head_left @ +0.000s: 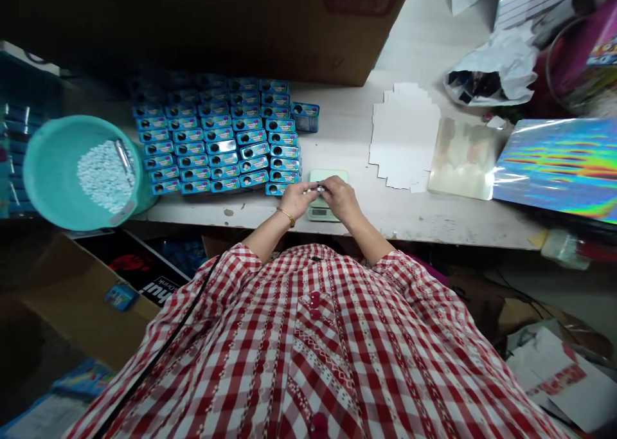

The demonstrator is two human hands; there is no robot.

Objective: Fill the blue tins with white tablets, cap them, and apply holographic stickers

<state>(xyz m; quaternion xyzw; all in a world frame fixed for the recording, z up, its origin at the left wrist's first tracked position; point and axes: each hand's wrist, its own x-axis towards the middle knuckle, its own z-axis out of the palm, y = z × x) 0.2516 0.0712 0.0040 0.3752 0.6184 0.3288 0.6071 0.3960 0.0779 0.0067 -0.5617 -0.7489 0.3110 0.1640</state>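
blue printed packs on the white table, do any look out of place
One blue rectangular pack sits just right of the rows of blue printed packs, toward their far end, breaking the otherwise regular layout.

A large brown cardboard box [216, 27] with a faded red print stands at the far side of the bench [332, 146]. To the right lie white card sheets [405, 137], a glossy pale sheet [460, 159], a rainbow-sheened sheet [554, 169] and a crumpled white bag [506, 63] with dark contents. Below the bench, at left, is an open brown carton [67, 291] beside a black printed panel [132, 259].
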